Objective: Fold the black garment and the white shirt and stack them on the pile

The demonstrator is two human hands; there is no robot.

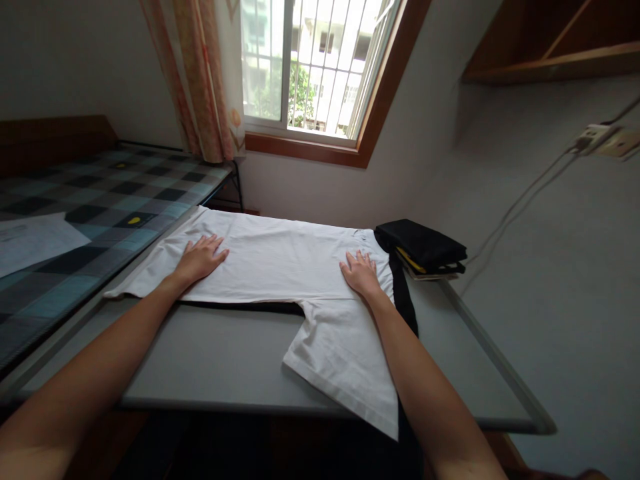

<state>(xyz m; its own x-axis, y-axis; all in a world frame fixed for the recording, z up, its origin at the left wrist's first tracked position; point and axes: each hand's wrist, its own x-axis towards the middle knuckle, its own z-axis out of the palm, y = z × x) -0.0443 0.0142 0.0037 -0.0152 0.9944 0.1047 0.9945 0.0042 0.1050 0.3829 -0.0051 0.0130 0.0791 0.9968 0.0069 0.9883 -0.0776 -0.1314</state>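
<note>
1. Head view: we see a grey worktop (225,360) set against a pale wall, a barred window (315,67) behind it and a bed (100,200) with a checked cover on the left.
2. Folded dark clothes (423,247) sit stacked at the worktop's far right.
3. Our left hand (200,259) and right hand (361,273) lie flat on the white T-shirt (280,257) spread mid-worktop, fingers (219,243) extended and slightly spread, gripping nothing.

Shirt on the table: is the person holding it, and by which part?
Nothing is gripped. Both hands lie flat and open on the white shirt: the left hand near its hem end, the right hand near the collar end, above the sleeve.
</note>
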